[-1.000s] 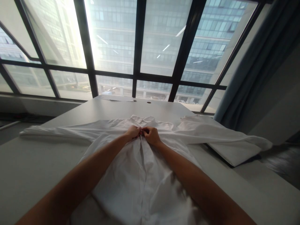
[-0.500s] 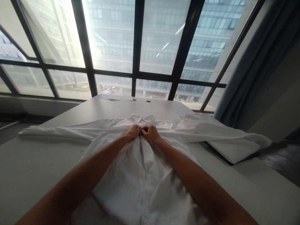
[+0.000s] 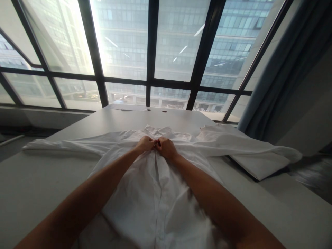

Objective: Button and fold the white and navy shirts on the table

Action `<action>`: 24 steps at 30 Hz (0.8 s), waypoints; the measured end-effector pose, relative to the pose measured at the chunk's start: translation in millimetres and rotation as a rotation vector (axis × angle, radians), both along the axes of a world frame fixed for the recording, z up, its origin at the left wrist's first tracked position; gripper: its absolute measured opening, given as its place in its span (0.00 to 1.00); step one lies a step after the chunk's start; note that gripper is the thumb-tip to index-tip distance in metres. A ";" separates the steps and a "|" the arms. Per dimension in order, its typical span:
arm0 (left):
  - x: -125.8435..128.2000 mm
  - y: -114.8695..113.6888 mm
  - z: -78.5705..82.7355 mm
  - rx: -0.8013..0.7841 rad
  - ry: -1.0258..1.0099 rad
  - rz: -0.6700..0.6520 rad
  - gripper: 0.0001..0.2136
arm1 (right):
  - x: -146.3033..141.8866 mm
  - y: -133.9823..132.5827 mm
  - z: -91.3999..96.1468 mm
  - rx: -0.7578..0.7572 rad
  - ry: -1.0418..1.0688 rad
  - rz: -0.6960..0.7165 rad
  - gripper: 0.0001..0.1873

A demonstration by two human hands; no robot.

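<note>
A white button-up shirt lies face up on a grey table, its sleeves spread left and right and its collar pointing toward the window. My left hand and my right hand meet at the shirt's front placket just below the collar. Both hands are closed in a pinch on the placket fabric, knuckles touching each other. What sits between the fingertips is too small to make out. Buttons run down the placket toward me.
The right sleeve drapes over a flat white board at the table's right edge. A sheet of paper lies at the table's far end. Large dark-framed windows stand behind; a blue-grey curtain hangs at right.
Both hands have stayed pinched at the same spot below the collar, shifting only a little closer together. The shirt has barely moved.
</note>
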State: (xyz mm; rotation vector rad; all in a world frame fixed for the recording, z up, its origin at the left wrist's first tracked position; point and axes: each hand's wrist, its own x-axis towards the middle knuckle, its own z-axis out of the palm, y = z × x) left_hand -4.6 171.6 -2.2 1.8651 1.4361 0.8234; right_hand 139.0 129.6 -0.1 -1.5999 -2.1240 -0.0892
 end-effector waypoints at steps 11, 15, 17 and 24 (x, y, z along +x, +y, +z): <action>6.8 -7.2 12.7 -0.039 0.108 0.066 0.17 | -8.3 -7.8 8.5 -0.064 -0.220 -0.023 0.12; 8.2 -6.2 9.7 -0.022 0.067 0.075 0.16 | -9.4 -9.9 10.7 -0.069 -0.225 -0.037 0.11; 9.1 -4.7 6.3 0.029 0.031 0.059 0.16 | -8.7 -9.2 10.1 -0.056 -0.199 -0.048 0.12; 11.6 1.9 -7.5 -0.014 -0.112 0.038 0.16 | 1.7 4.3 -3.3 0.076 0.062 0.078 0.09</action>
